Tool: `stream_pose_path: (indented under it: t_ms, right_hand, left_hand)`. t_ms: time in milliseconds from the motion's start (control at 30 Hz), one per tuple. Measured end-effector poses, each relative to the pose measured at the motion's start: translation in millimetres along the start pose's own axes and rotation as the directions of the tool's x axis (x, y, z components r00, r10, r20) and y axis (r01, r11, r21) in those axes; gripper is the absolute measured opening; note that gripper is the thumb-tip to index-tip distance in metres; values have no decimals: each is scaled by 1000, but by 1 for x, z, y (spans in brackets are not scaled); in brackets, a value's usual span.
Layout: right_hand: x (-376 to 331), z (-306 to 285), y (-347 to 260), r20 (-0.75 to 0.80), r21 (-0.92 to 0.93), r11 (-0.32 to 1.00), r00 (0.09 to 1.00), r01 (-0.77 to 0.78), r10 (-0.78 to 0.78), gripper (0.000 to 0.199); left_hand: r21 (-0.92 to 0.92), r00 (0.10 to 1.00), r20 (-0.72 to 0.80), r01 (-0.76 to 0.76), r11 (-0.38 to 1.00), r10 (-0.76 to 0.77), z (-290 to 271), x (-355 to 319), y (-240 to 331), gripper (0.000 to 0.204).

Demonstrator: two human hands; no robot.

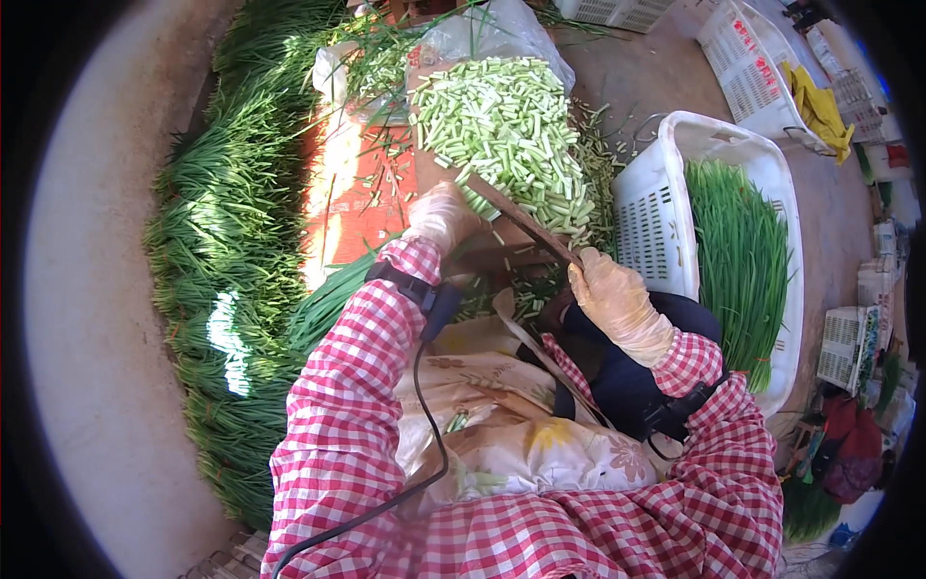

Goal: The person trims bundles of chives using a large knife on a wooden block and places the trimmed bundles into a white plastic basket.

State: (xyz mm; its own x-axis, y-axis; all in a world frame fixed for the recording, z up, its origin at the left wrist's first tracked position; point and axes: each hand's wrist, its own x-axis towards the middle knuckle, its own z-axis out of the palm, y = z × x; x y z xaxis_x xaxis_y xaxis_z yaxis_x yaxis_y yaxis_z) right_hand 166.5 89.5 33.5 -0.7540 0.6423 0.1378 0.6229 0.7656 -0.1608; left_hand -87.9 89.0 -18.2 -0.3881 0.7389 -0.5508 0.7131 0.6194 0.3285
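My gloved left hand [446, 217] is closed around a bunch of long green stalks [338, 294], whose leaves trail out to the left under my forearm. In my gloved right hand [622, 307] is the handle end of a knife [526, 222]. Its dark blade slants up and left, and its tip end lies close to my left hand. Just beyond the blade, a heap of short pale-green cut pieces [502, 125] covers the board. The ends of the stalks inside my left hand are hidden.
Piled green stalks [231, 222] line the left side beside a red surface [367, 179] with scraps. On my right stands a white crate [685, 130] holding upright green bunches [738, 251]. Another white crate [738, 72] with a yellow cloth [815, 106] is farther back. Clear plastic [497, 34] lies behind the heap.
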Motion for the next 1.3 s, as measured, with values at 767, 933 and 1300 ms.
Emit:
stream_pose_path:
  t_ms: [767,933,1300]
  right_hand:
    - [13,-8,-7,148,12,999,989,-31,29,18]
    - [6,-13,-7,51,66,996,997,-60,56,16]
    - [0,15,-1,25,-49,999,1000,19,-18,17]
  left_hand:
    - [102,978,-206,28,994,-6,14,-19,4,59]
    - [22,987,-163,-7,1000,10,12,-8,-4,57]
    - [82,992,-122,48,995,-37,10,-2,0,59]
